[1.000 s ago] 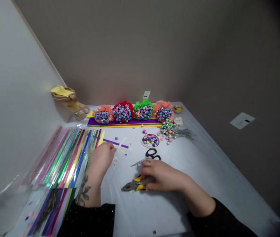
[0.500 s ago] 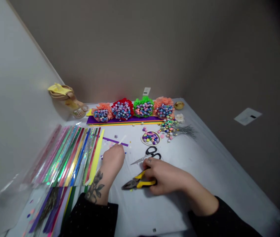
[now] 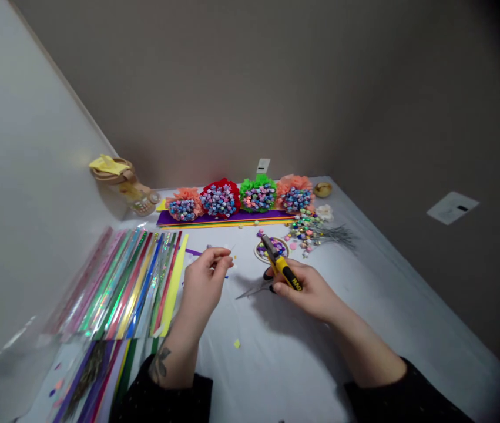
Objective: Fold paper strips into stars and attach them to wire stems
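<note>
- We cannot tell whether the fingers of our left hand [image 3: 202, 285] quite meet: thumb and forefinger are drawn close together, and anything pinched there is too fine to make out.
- Our right hand [image 3: 306, 289] hides part of the handles of the pliers [image 3: 282, 265] and overlaps the loops of the scissors [image 3: 255, 289], whose blades point to 8 o'clock.
- The pliers cover some of the round dish [image 3: 260, 257] of small coloured stars, and our left hand hides part of a purple strip [image 3: 193, 252].
- Both dark sleeves are cut off by the bottom edge.
- We see the pliers' grey metal nose nearly edge-on, so we cannot tell whether the jaws are parted. The handles are yellow and black, with lettering near the end.
- Our right fingers are closed around those handles, holding the pliers above the tabletop [image 3: 267, 376], nose towards 11 o'clock, with our left hand at 9 o'clock from them.
- From our right hand, thin grey wires [image 3: 340, 236] lie at 1 o'clock; shiny coloured strips [image 3: 121, 282] lie at 9 o'clock, beyond our left hand.
</note>
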Demonstrator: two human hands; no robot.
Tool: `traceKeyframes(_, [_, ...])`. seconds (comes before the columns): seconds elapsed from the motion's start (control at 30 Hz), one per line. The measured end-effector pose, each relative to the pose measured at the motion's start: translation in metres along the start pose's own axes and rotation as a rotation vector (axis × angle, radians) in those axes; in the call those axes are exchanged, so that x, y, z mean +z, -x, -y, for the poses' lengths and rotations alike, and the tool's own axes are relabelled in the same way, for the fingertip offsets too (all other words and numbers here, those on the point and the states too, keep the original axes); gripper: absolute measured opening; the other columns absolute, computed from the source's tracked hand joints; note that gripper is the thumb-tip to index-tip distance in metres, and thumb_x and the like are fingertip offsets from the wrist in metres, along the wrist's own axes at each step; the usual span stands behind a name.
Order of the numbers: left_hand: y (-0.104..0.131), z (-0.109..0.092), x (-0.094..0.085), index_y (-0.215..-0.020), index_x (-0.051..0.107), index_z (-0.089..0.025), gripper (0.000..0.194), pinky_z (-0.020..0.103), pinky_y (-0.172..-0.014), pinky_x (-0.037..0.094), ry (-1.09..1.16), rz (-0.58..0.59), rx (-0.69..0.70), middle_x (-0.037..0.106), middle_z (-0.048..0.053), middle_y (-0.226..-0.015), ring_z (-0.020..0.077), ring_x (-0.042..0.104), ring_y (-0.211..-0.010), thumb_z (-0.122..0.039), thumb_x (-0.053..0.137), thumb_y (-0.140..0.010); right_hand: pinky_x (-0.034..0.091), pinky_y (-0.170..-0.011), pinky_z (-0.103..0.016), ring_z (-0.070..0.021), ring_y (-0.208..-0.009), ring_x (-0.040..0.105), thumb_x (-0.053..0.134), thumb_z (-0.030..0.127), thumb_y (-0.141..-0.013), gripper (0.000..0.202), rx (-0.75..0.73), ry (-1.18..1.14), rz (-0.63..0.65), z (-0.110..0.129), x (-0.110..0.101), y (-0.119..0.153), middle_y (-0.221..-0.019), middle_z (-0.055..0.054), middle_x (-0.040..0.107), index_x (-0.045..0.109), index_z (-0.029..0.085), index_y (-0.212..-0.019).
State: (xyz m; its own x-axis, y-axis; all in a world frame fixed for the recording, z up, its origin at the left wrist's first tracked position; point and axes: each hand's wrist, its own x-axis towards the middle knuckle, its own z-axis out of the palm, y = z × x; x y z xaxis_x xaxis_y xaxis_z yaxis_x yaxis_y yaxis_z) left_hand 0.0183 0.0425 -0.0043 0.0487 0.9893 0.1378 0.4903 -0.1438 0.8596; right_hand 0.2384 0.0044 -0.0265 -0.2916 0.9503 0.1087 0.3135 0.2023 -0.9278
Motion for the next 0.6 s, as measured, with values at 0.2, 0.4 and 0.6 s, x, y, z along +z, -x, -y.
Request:
traceKeyframes(0.2, [0.009, -0.006, -0.001, -0.079, 0.067, -0.019, 0.01, 0.022, -0.064, 0.048, -0.236, -0.194, 0.38, 0.071, 0.0, -0.074, 0.0123, 0.064, -0.065, -0.02, 0.058, -0.083, 0.047, -0.084, -0.035, -0.0223, -0.095, 0.06, 0.054, 0.021, -0.082, 0.014, -0.136, 0.234, -0.014, 0.004, 0.007, 0.001, -0.105, -0.011, 0.06, 0.065, 0.017, -0.091])
traceKeyframes(0.4, [0.012, -0.006, 0.003, -0.08, 0.065, -0.018, 0.009, 0.023, -0.067, 0.048, -0.292, -0.177, 0.468, 0.069, 0.001, -0.072, 0.0127, 0.063, -0.067, -0.017, 0.057, -0.084, 0.048, -0.079, -0.032, -0.0203, -0.09, 0.059, 0.054, 0.017, -0.082, 0.01, -0.155, 0.275, 0.012, 0.004, 0.009, 0.002, -0.1, -0.01, 0.058, 0.063, 0.017, -0.086])
traceKeyframes(0.6, [0.015, -0.004, 0.005, -0.079, 0.063, -0.019, 0.007, 0.026, -0.068, 0.047, -0.229, -0.128, 0.39, 0.067, 0.002, -0.074, 0.0142, 0.062, -0.07, -0.018, 0.058, -0.084, 0.048, -0.077, -0.031, -0.0195, -0.087, 0.059, 0.054, 0.017, -0.082, 0.007, -0.146, 0.269, 0.018, 0.006, 0.01, 0.002, -0.097, -0.009, 0.059, 0.061, 0.018, -0.084])
